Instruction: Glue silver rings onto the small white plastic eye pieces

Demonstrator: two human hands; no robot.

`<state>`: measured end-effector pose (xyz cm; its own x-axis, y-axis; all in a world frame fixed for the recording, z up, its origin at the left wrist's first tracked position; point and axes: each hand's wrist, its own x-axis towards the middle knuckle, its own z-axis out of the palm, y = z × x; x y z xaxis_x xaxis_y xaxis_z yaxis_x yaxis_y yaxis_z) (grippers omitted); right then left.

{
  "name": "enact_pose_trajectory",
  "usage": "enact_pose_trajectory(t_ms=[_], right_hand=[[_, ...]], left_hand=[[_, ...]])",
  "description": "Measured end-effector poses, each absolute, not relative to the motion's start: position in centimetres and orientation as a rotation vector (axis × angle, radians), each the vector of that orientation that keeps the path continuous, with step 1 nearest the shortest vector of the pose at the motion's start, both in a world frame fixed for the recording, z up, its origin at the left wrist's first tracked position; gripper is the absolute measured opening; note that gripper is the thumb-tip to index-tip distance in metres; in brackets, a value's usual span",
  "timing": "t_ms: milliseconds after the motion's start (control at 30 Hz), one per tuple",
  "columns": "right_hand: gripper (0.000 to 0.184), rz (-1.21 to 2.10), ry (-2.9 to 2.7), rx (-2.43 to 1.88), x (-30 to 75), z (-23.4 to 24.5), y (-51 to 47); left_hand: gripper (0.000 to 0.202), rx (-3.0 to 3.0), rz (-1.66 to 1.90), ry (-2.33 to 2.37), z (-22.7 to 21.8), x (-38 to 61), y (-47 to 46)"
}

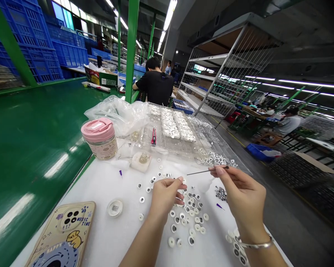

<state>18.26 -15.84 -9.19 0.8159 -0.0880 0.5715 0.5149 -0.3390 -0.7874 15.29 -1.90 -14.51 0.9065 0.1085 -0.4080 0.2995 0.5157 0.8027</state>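
Observation:
My left hand (167,194) is pinched shut over the white work surface (105,230), its fingertips together on something too small to make out. My right hand (241,193) pinches a thin dark needle-like tool (203,171) that points left towards the left hand. Several small white ring-shaped parts (189,217) lie scattered under and around both hands. A silver bracelet (256,244) circles my right wrist.
A pink-lidded cup (100,138), a small glass jar (143,158), a red cutter (153,136), clear trays of parts (175,126) and a plastic bag (119,113) lie beyond. A phone in a cartoon case (64,233) lies near left. A green conveyor (30,126) runs left. A person in black (156,85) sits ahead.

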Motion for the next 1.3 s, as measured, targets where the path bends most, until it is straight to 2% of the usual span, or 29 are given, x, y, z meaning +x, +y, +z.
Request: enact_pose_trajectory(t_ms=[100, 333, 600, 700, 767, 833, 933, 1067, 1300], right_hand=[[0.014, -0.616, -0.322, -1.782, 18.5, -8.7, -14.7], [0.017, -0.326, -0.592, -1.749, 20.9, -8.3, -8.5], [0.019, -0.209, -0.731, -1.823, 23.3, -8.8, -3.7], [0.024, -0.043, -0.78, -1.924, 23.9, -9.2, -3.0], [0.037, 0.07, -0.835, -2.019, 24.0, -9.0, -3.4], [0.042, 0.089, -0.879, -2.108, 23.5, -8.6, -4.9], [0.029, -0.009, -0.898, -2.264, 21.7, -8.0, -8.5], [0.032, 0.014, -0.85, -2.41, 18.9, -8.7, -13.1], [0.027, -0.001, -0.883, -2.319, 18.0, -11.3, -15.7]], left_hand=[[0.029, 1.051, -0.111, 0.443, -14.6, 15.4, -1.9], [0.027, 1.071, -0.094, 0.419, -15.0, 15.6, -1.8], [0.021, 1.044, -0.09, 0.416, -15.0, 15.8, -1.6], [0.021, 1.029, -0.086, 0.413, -15.3, 15.9, -1.7], [0.023, 1.014, -0.086, 0.407, -15.4, 15.9, -1.7], [0.024, 0.996, -0.09, 0.397, -15.3, 15.7, -1.7], [0.027, 0.976, -0.1, 0.376, -15.0, 15.5, -1.8], [0.035, 0.901, -0.122, 0.341, -14.8, 15.3, -1.8], [0.046, 0.99, -0.177, 0.279, -15.2, 15.2, -1.9]])
